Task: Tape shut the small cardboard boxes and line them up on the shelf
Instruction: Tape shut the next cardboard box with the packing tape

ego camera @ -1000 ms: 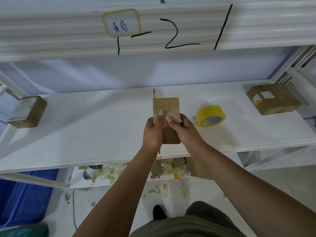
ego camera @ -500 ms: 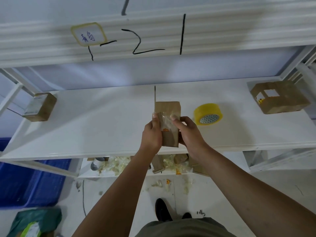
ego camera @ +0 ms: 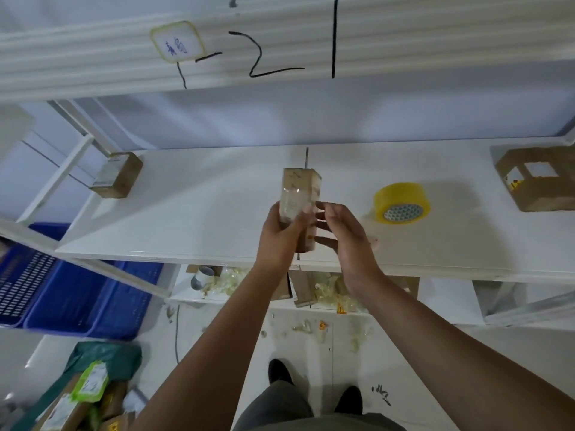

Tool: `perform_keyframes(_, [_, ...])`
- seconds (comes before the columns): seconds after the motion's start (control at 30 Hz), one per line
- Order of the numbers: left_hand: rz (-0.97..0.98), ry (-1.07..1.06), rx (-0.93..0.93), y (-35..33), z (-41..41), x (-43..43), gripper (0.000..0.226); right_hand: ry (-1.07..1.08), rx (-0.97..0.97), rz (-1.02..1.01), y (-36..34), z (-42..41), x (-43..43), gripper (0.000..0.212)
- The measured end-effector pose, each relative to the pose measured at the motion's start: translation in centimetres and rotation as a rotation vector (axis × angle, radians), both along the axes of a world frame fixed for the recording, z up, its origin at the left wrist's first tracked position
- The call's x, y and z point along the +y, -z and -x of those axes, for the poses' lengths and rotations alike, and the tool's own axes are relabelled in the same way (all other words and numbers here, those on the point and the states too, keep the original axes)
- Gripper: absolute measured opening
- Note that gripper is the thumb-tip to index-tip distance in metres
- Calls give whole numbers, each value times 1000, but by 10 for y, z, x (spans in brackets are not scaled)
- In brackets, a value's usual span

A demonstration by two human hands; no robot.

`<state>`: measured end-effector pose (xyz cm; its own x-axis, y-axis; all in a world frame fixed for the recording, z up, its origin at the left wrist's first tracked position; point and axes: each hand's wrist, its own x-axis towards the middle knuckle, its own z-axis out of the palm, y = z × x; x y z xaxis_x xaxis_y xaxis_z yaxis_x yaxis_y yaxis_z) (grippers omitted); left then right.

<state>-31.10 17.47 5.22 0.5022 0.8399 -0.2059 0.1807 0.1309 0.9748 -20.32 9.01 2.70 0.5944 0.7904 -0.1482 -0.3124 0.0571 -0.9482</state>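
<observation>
A small brown cardboard box [ego camera: 300,188] with clear tape over its near face is held upright above the white shelf [ego camera: 202,213]. My left hand [ego camera: 280,234] grips its lower left side. My right hand [ego camera: 345,237] is beside the box's right side, fingers loosely spread, blurred; whether it touches the box is unclear. A yellow tape roll [ego camera: 401,203] lies on the shelf to the right. A taped box [ego camera: 117,175] sits at the shelf's far left, and a larger box with a label [ego camera: 538,178] at the far right.
A lower shelf [ego camera: 186,293] holds cardboard scraps and crumpled tape. Blue crates [ego camera: 71,293] stand on the floor at left, with packages [ego camera: 87,393] in the near left corner. An upper shelf [ego camera: 280,48] with black marker writing hangs above. My feet are on the floor below.
The box has turned so a narrower taped side faces me. My right hand has come off the box's front and drawn back to its right side. The view has shifted.
</observation>
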Motion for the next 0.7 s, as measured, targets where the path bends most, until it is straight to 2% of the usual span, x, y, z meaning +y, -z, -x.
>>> perform_keyframes(0.03, [79,-18,-47,-1,6,6,42,-1,-42,7,-2,-1,1,36])
perform_keyframes(0.1, [211,30,-139,-3,21,16,46,-37,-109,102,-4,-3,6,54])
perform_keyframes(0.13, [233,52,-173,-4,27,21,50,-105,-82,135,-6,-3,9,61])
perform_keyframes(0.2, [219,13,-189,-5,34,29,52,-286,57,112,-7,0,17,61])
perform_keyframes(0.27, [195,-52,-160,-3,45,40,48,-387,76,76,-10,8,27,63])
perform_keyframes(0.37, [184,-47,-119,1,64,65,47,-380,-19,108,-13,26,49,76])
perform_keyframes(0.43, [139,-19,-62,1,77,85,50,-364,-31,123,-12,40,68,73])
perform_keyframes(0.6, [73,15,58,7,121,149,48,-301,47,130,-4,91,120,58])
perform_keyframes(0.7, [135,1,61,13,155,191,48,-265,110,128,3,130,156,63])
